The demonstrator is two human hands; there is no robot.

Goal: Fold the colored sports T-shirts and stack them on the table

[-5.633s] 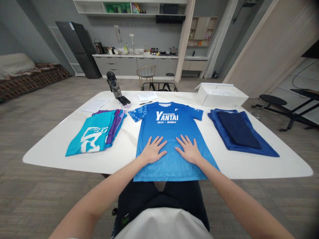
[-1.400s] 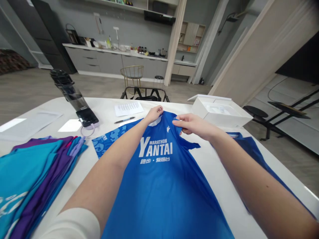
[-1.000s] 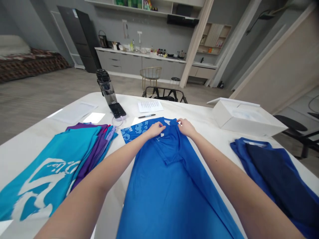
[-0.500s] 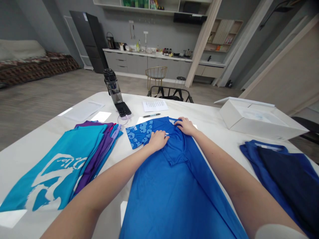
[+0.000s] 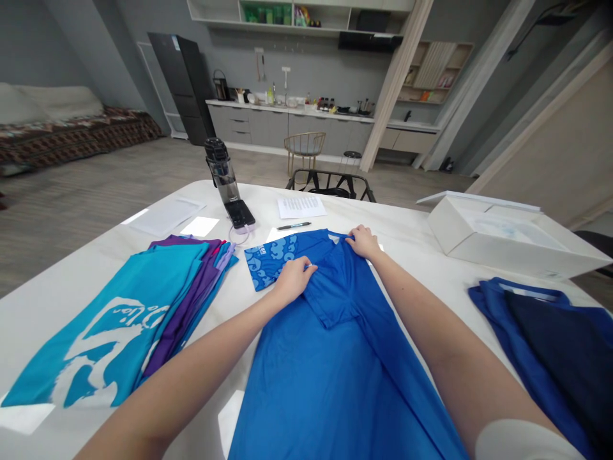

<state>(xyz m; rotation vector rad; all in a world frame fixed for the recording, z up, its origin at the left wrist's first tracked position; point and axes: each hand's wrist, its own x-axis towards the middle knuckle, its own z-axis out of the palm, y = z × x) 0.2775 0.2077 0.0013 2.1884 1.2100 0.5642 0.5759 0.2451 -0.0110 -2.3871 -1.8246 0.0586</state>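
A blue T-shirt lies lengthwise in front of me, one side folded inward so that a short sleeve rests across its upper part. The other sleeve, with a pale cloud pattern, sticks out to the left. My left hand pinches the shirt fabric by the folded sleeve, thumb and fingers together. At the collar and shoulder, my right hand is closed on the cloth, fingers curled over the far edge. Part of the neckline shows between the hands.
Folded turquoise and purple shirts are piled at left, dark blue shirts at right. Beyond stand an open white box, a water bottle with a phone, a pen and a printed sheet on the white table.
My left hand has slid slightly left and toward me, going from resting on the shirt to pinching its fabric. My right hand stays at the collar. The view has tipped slightly upward.
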